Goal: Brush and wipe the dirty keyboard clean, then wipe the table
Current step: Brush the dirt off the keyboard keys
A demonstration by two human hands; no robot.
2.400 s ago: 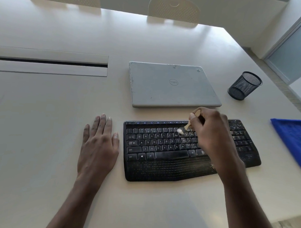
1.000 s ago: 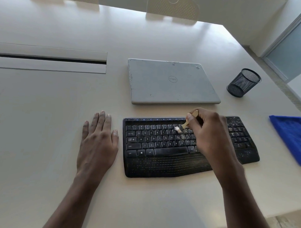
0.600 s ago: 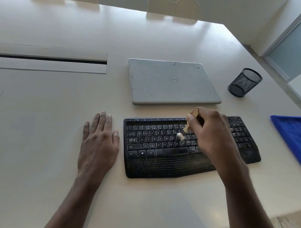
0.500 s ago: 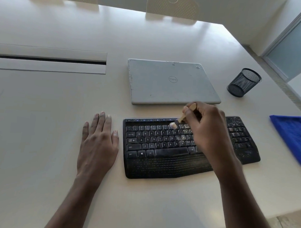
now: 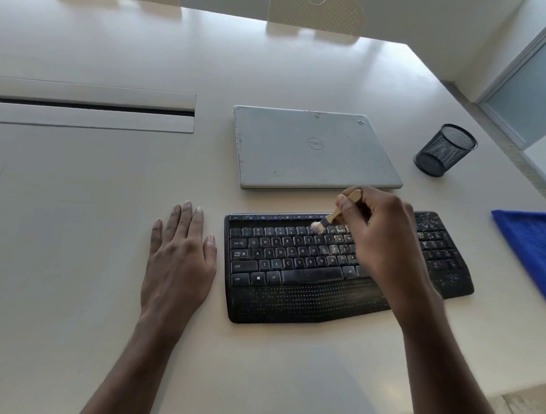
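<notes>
The left hand (image 5: 178,259) lies flat on the desk (image 5: 80,200), fingers (image 5: 186,216) straight and close together, just left of the dusty black keyboard (image 5: 293,288). The right hand (image 5: 379,238) pinches a small wooden brush (image 5: 330,219), its bristles on the upper key rows. A blue cloth (image 5: 533,247) lies far right.

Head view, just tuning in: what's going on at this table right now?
A person is brushing the dirty black keyboard. The right hand pinches a small wooden brush, its pale bristles on the number row near the keyboard's middle. The left hand lies flat on the table just left of the keyboard. Specks show on the right-hand keys and number pad, so brushing isn't finished. The blue cloth lies untouched at the right edge.
</notes>
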